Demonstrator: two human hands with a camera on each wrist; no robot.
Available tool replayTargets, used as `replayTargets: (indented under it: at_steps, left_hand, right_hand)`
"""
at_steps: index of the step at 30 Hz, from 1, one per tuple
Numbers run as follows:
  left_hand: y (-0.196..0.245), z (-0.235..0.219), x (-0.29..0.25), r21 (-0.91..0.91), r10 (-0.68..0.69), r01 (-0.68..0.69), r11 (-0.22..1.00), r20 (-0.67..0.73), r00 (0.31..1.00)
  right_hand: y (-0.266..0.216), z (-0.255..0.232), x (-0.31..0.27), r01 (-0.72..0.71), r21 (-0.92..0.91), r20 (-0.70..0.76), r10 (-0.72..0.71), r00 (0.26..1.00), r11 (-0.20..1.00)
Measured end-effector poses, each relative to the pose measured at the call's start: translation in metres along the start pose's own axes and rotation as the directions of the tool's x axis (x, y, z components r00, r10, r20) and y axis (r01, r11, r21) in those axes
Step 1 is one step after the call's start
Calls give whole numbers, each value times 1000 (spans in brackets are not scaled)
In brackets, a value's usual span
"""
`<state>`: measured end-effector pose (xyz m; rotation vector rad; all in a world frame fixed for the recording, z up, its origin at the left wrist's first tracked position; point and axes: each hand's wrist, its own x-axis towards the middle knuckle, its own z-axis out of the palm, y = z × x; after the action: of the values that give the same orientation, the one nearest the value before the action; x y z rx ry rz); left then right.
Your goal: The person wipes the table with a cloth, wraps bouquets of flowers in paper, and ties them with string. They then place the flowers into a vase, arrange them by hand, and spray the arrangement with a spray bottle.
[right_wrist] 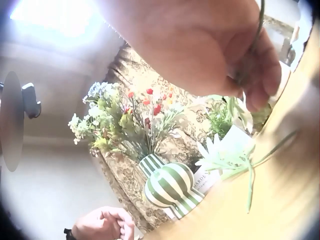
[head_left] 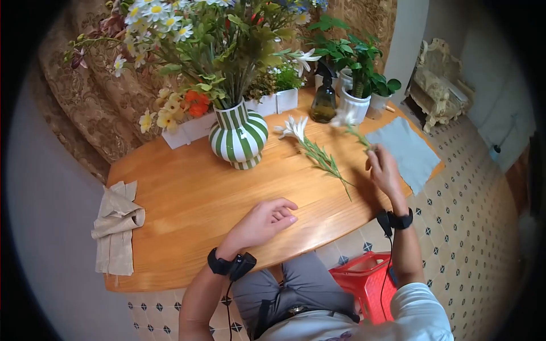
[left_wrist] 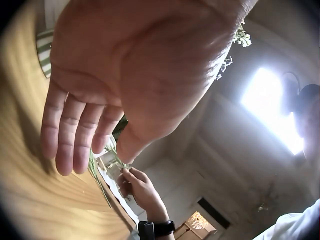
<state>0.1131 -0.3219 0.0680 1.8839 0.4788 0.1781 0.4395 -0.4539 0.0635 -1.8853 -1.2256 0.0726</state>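
Note:
My right hand [head_left: 387, 169] pinches the green stem of a white flower [head_left: 357, 135] between thumb and fingers, above the right part of the table. The held flower's white bloom is blurred. Just left of it, white flowers [head_left: 294, 129] on green leafy stems lie on the wood. My left hand [head_left: 259, 221] hovers near the front edge of the table, palm inward and fingers relaxed; the left wrist view shows the palm [left_wrist: 120, 75] holding nothing. A green-and-white striped vase [head_left: 239, 139], full of mixed flowers [head_left: 222, 57], stands behind the hands.
A grey-blue cloth [head_left: 406, 150] covers the right end of the table [head_left: 193, 216]; a crumpled beige cloth [head_left: 116, 224] hangs at the left end. Along the back stand a dark spray bottle [head_left: 324, 102], potted plants [head_left: 355, 105] and white planters [head_left: 284, 101]. A red stool [head_left: 375, 284] is below.

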Motion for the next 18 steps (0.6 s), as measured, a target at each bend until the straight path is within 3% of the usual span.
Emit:
replayTargets:
  at_steps: [1, 3, 5, 7, 9, 11, 13, 14, 15, 16, 17, 18]
  left_hand:
    - [1, 4, 2, -82, 18, -18, 996, 1, 1000]
    - [6, 14, 2, -166, 30, -36, 985, -38, 999]
    - [12, 28, 4, -528, 112, -160, 834, -121, 986]
    - [12, 37, 7, -520, 150, -219, 826, -171, 974]
    - [8, 40, 2, -514, 195, -275, 813, -205, 959]
    - [1, 38, -10, -533, 116, -307, 789, -362, 925]
    - [-9, 25, -25, -501, 119, -355, 789, -443, 889]
    - [-12, 14, -35, -439, 108, -394, 807, -546, 831]
    - [-15, 3, -45, -375, 102, -425, 824, -640, 762]
    - [-18, -10, -52, -374, 102, -428, 823, -643, 759]
    - [-21, -24, -59, -311, 117, -465, 829, -716, 688]
    - [-23, -35, -63, -244, 134, -496, 833, -782, 609]
  right_hand:
    - [-14, -7, 0, -1, 127, -59, 9, 998, 992]
    - [-42, -11, -16, -10, 211, -15, 13, 1000, 978]
    - [-67, -2, -38, -41, 423, 117, -10, 993, 905]
    - [-94, 16, -60, 26, 323, 279, -121, 953, 946]
    - [-108, 41, -71, 103, 386, 462, -289, 839, 917]
    - [-131, 50, -70, 162, 332, 505, -320, 802, 929]
    - [-132, 64, -48, 346, 351, 437, -479, 761, 870]
    - [-143, 67, -35, 289, 340, 405, -416, 814, 895]
    - [-150, 78, -15, 342, 339, 296, -444, 846, 877]
    - [-155, 93, 8, 393, 330, 182, -467, 865, 858]
    - [-162, 109, 30, 411, 340, 117, -472, 874, 846]
    - [-163, 130, 56, 446, 220, 48, -466, 884, 868]
